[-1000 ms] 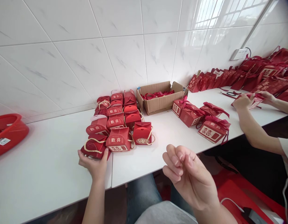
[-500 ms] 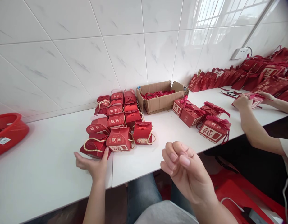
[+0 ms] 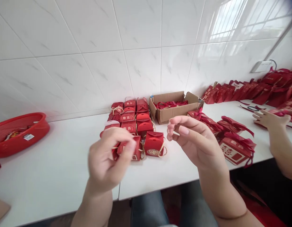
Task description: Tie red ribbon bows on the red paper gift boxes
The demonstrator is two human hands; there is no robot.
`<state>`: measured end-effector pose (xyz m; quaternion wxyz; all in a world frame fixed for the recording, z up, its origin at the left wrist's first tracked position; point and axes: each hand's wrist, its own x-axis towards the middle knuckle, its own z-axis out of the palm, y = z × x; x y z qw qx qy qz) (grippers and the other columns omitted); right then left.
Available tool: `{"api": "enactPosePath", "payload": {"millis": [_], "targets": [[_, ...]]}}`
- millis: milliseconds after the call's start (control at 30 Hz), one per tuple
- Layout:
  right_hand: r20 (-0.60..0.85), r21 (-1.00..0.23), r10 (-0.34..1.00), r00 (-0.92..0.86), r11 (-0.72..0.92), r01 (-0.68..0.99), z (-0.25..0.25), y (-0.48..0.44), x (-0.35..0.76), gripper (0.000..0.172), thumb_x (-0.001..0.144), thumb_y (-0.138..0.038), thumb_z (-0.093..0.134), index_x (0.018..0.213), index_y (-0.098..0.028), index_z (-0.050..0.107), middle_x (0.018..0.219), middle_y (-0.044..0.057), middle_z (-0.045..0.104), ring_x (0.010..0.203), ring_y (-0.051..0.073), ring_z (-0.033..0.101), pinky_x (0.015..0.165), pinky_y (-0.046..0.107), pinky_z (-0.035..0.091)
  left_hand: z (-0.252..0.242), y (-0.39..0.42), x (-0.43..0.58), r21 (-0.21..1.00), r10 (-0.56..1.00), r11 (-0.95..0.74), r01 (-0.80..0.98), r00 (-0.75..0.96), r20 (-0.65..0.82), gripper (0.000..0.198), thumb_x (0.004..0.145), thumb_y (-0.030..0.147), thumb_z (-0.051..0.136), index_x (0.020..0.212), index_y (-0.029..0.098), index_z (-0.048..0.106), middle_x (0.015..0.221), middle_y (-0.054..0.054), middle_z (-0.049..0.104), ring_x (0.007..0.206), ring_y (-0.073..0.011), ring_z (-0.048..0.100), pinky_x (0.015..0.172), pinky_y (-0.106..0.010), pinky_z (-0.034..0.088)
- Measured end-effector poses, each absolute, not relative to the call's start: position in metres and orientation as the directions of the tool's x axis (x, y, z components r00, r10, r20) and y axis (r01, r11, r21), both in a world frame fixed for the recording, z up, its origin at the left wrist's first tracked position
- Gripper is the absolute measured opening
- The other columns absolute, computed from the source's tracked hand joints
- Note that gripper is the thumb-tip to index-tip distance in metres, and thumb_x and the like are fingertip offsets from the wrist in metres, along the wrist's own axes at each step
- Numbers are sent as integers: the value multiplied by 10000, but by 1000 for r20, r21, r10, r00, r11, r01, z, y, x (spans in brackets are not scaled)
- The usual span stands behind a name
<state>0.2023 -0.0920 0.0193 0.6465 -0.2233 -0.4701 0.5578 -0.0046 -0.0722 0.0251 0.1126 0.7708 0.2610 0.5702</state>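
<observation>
**Station status: gift-box tabletop, both hands raised**

A white tiled wall backs a long white tabletop. You are seated at its near edge, with both hands lifted above it.

**Hands**
- Your left hand is raised in front of the near row of boxes. It is motion-blurred and its fingers are curled inward. You cannot tell whether its grip holds anything.
- Your right hand is raised to the right of the boxes, palm turned inward. Its fingers are loosely bent and its thumb stands apart from them. The grip is wide and holds nothing.

**Nearest items**
- The rope-handled gift boxes stand on the tabletop in a tight block of rows that runs back to the wall.
- The front right box stands upright between your two hands in the view. Neither hand touches it.
- The front left box is partly hidden behind your left hand.

**Surroundings**
- A cardboard carton sits just right of the block, flaps open, with red ribbons inside.
- Ribbon-tied boxes lie right of the carton, partly behind your right hand.
- A red plastic basket stands at the far left.
- Flat red packs lean along the wall at the right.
- A co-worker's hand rests at the right end of the tabletop.
</observation>
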Motion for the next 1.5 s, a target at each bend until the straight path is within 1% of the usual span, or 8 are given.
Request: {"api": "enactPosePath", "payload": {"millis": [67,133,333,433,667,1133,1300,1500], "targets": [[385,-808,920,-72,298,-508,24,-82,197,89,773,-248,694,860,-236,705,795,-2,637,704,99,564,679,233,494,36,-69,13,432,502,-863,262,350,791,90,799,115,550,738,178,572,693,-16,590,674,-153,554,686,-365,458],[416,-801,906,-78,325,-503,25,-73,191,95,772,-229,695,866,-237,699,802,-3,632,718,95,564,686,223,499,38,-62,28,420,474,-880,221,376,796,91,808,119,525,747,175,563,678,-19,591,654,-149,545,680,-353,452],[483,-806,875,-37,427,-410,15,-53,183,60,788,-208,676,842,-233,676,772,6,594,749,117,562,674,237,510,12,-31,48,453,453,-891,38,155,878,172,787,115,539,944,167,583,828,-56,636,750,-167,599,674,-325,500],[520,-807,854,14,497,-318,7,-40,180,55,794,-185,661,823,-231,668,769,14,597,733,129,567,636,251,509,5,-18,49,441,450,-891,105,76,890,251,781,97,557,1015,171,610,891,-62,658,791,-176,624,689,-326,522],[568,-799,809,148,586,-138,-5,-14,174,93,790,-141,647,792,-233,665,771,15,633,707,131,600,638,260,518,4,-1,48,405,454,-861,308,106,885,251,774,97,608,967,252,653,896,-17,707,802,-183,656,695,-349,554],[638,-760,767,67,613,216,-4,-12,182,206,725,-95,692,866,-244,679,796,20,665,710,174,626,599,293,532,0,11,41,300,413,-829,471,156,897,160,741,114,625,820,253,642,750,26,703,682,-162,627,649,-343,518],[635,-751,771,36,606,262,-3,-11,183,195,729,-102,690,862,-245,689,802,20,677,715,178,632,607,297,532,0,19,39,267,409,-820,506,192,892,108,755,144,610,744,251,617,675,36,682,656,-158,620,659,-342,485],[563,-790,826,-6,541,289,-5,-3,184,118,776,-140,648,843,-231,684,804,20,686,719,164,636,626,279,539,0,35,34,133,402,-787,603,337,852,119,746,150,586,651,216,556,567,53,608,602,-131,567,691,-327,421]]}}
